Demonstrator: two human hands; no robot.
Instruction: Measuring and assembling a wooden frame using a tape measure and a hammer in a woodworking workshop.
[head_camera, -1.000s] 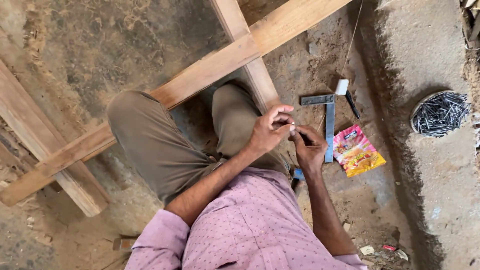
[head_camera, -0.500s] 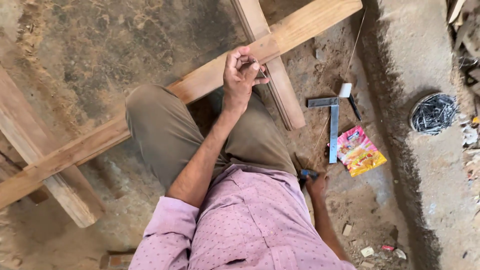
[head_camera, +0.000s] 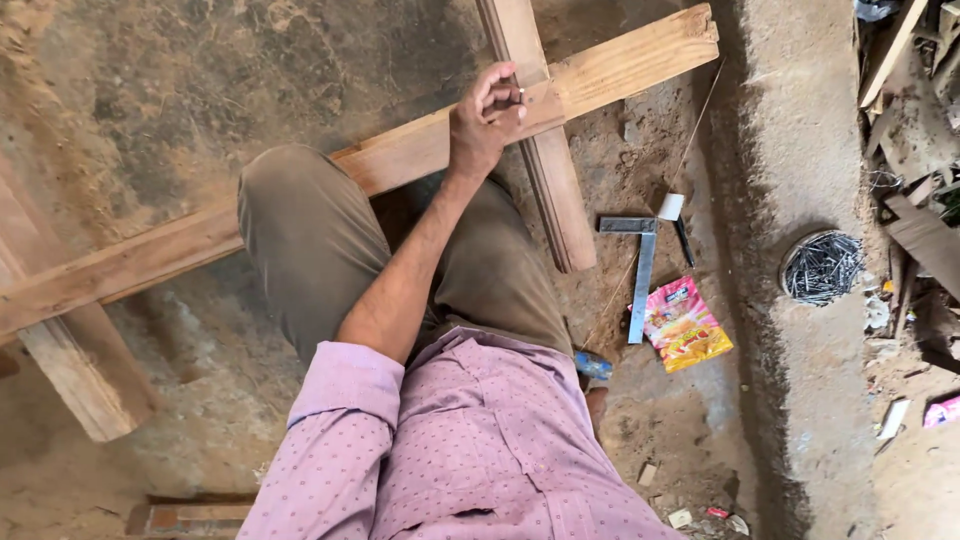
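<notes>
Left hand (head_camera: 485, 125) pinched a small nail on the crossing of two wooden beams.

The fingers were curled nearly closed, tips pressed together on what looked like a thin nail (head_camera: 519, 92) — too small to tell for sure — held where the long beam (head_camera: 300, 205) met the cross beam (head_camera: 555, 190). Such a nail would likely be light, stiff and slippery, best gripped low on its shank; the beams looked heavy and rigid. The right hand was hidden behind the pink shirt (head_camera: 470, 450) — its state could not be told. A steel square (head_camera: 641, 270) lay near a bowl of nails (head_camera: 822, 266).
</notes>
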